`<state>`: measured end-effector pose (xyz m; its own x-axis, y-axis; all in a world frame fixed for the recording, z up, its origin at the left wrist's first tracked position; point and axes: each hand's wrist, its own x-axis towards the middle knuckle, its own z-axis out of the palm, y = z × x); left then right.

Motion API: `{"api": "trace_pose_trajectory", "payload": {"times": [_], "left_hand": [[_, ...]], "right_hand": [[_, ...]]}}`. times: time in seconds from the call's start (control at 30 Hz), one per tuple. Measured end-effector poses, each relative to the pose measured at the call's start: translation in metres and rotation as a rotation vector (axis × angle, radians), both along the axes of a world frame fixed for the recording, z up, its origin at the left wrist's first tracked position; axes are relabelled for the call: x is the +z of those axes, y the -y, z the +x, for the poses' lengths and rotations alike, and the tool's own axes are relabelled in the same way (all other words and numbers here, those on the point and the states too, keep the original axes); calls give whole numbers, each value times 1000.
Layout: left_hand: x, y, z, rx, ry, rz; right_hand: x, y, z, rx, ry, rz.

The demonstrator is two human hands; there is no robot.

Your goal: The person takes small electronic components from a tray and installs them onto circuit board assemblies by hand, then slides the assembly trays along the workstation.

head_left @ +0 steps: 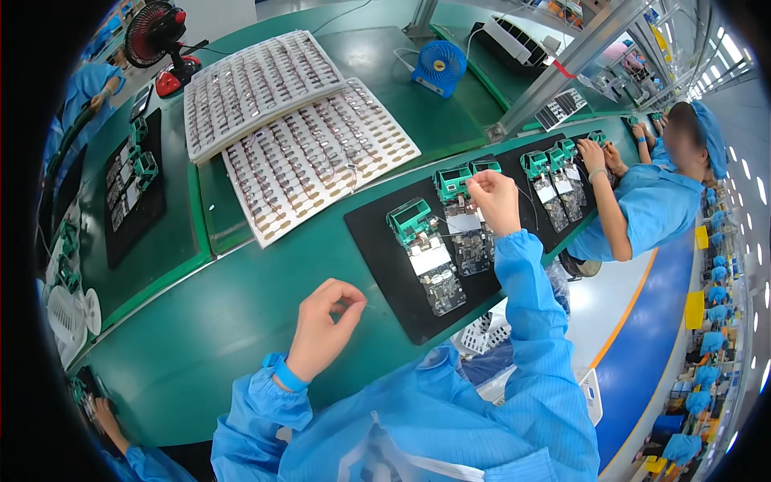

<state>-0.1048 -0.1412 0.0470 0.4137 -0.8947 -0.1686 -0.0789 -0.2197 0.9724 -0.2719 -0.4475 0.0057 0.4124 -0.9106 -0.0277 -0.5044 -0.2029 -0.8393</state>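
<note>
Above the green bench, my left hand [325,331] is closed in a pinch, thumb against forefinger. A thin pale sliver pokes out past the fingertips, too small to name. My right hand [496,202] is also pinched, at the edge of a green plastic frame [451,183] joined to a circuit board [472,251]. What its fingertips hold, if anything, is hidden. Left of it lies another circuit board [440,277] with a white patch, a second green frame [409,218] at its far end. Both boards rest on a black mat [377,261].
Two white trays [321,165] of small wired parts overlap at the back. Behind them stand a blue fan [440,68] and a black-red fan [157,36]. A co-worker [650,201] handles similar boards at right. A metal post [554,76] rises from the bench.
</note>
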Motion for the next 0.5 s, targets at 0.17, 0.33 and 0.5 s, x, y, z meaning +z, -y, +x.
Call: {"api": "trace_pose_trajectory", "payload": {"times": [0.17,0.33,0.5], "left_hand": [[4,16,-9,-65,94,42],[4,25,-18,-102,162,-28],[4,26,-20,-101,154,-28]], "right_hand": [[12,-14,11,173,20,4],[13,3,23,247,-137,-22],[1,20,15,192,-55,176]]}}
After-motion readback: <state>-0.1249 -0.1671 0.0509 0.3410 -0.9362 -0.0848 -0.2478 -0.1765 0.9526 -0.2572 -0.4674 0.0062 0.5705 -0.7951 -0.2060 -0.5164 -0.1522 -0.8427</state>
